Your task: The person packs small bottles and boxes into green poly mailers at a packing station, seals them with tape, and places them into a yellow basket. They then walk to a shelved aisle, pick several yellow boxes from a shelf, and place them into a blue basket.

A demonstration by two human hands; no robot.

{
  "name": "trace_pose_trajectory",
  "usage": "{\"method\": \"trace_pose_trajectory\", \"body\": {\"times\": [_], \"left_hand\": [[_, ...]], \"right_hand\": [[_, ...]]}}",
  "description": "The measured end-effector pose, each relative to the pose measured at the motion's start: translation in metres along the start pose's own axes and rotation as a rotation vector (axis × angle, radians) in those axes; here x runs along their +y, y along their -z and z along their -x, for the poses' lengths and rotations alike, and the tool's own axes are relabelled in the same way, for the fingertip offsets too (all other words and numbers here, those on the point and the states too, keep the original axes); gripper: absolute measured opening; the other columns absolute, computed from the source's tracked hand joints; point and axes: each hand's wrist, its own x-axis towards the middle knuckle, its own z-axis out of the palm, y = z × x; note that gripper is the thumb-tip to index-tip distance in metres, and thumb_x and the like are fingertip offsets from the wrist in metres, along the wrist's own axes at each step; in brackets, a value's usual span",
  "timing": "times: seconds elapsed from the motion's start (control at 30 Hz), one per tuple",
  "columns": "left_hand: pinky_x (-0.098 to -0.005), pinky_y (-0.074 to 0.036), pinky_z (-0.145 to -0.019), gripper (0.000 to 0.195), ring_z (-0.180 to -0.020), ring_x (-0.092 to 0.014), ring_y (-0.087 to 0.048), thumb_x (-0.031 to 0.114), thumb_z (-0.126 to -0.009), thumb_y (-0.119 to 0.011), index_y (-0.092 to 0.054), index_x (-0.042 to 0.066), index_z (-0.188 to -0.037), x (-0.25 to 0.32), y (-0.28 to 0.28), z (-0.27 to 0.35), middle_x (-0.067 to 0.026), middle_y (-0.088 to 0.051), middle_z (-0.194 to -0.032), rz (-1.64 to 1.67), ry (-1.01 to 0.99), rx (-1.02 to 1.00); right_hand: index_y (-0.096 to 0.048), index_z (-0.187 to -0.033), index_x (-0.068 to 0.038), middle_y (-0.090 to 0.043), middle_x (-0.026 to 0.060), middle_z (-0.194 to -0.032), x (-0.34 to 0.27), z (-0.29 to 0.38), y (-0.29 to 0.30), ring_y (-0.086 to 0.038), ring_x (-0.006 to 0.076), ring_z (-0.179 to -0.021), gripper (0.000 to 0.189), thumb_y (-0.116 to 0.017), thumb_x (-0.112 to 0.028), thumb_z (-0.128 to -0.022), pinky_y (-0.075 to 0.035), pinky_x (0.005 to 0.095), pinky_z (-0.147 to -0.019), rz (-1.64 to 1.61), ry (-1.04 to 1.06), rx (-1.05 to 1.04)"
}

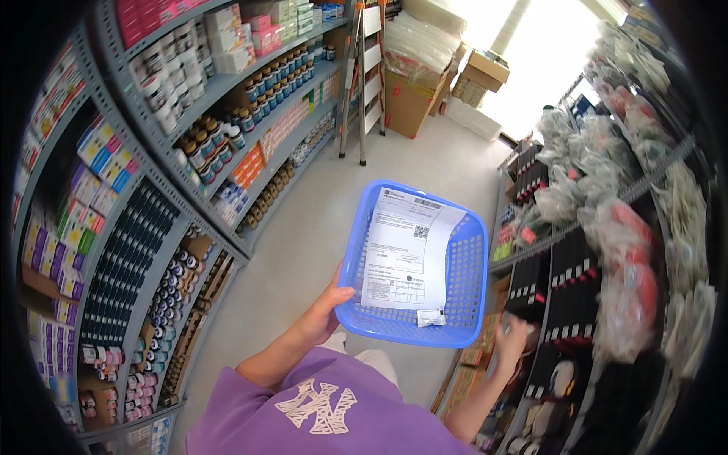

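Observation:
A blue plastic basket [467, 273] with perforated walls is held out in front of me by its left rim. My left hand [333, 301] grips that rim, thumb on top. Inside the basket lies a printed paper sheet [398, 244] with a table and a printed code, its right side curling up. A small white packet [430, 317] rests at the basket's near end, by the sheet's lower edge. My right hand [513, 338] is out to the right of the basket, beside the right shelves; it is slightly blurred, and whether it touches anything there cannot be told.
Metal shelves [250, 62] with bottles and boxes curve along the left. The right shelves [574, 224] hold black boxes and plastic-wrapped goods [620, 273]. A stepladder [364, 79] and cardboard boxes [406, 102] stand at the aisle's far end on the grey floor [296, 227].

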Motion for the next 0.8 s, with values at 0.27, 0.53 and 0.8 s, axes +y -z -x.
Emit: {"method": "trace_pose_trajectory", "body": {"times": [0.27, 0.53, 0.8], "left_hand": [[-0.0378, -0.019, -0.112, 0.084, -0.139, -0.024, -0.021, 0.037, -0.085, -0.051, -0.005, 0.007, -0.149, 0.019, -0.005, -0.250, -0.0128, -0.019, -0.151, -0.011, 0.037, -0.071], [-0.0384, -0.022, -0.111, 0.083, -0.138, -0.025, -0.025, 0.037, -0.086, -0.050, -0.007, 0.008, -0.149, 0.055, -0.015, -0.467, -0.0129, -0.023, -0.150, 0.059, 0.020, 0.051], [-0.0386, -0.021, -0.111, 0.089, -0.138, -0.025, -0.025, 0.034, -0.081, -0.056, -0.005, 0.008, -0.149, 0.108, 0.058, -0.636, -0.0130, -0.023, -0.150, 0.101, -0.165, 0.225]], "right_hand": [[-0.067, -0.094, 0.003, -0.065, 0.0052, -0.076, 0.135, -0.086, -0.121, -0.060, 0.0108, -0.068, 0.025, -0.073, -0.013, -0.076, -0.048, 0.0256, -0.060, -0.683, -0.585, -0.287], [-0.055, -0.121, 0.002, -0.062, 0.0103, -0.112, 0.035, -0.483, -0.202, -0.059, 0.0170, -0.099, 0.049, -0.045, -0.041, -0.098, -0.048, 0.0308, -0.083, -1.251, -0.278, -0.419], [-0.036, -0.137, -0.001, -0.050, 0.0146, -0.131, -0.156, -0.752, -0.265, -0.052, 0.0248, -0.117, 0.067, -0.036, -0.054, -0.096, -0.047, 0.0413, -0.094, -1.903, 0.063, -1.025]]}}
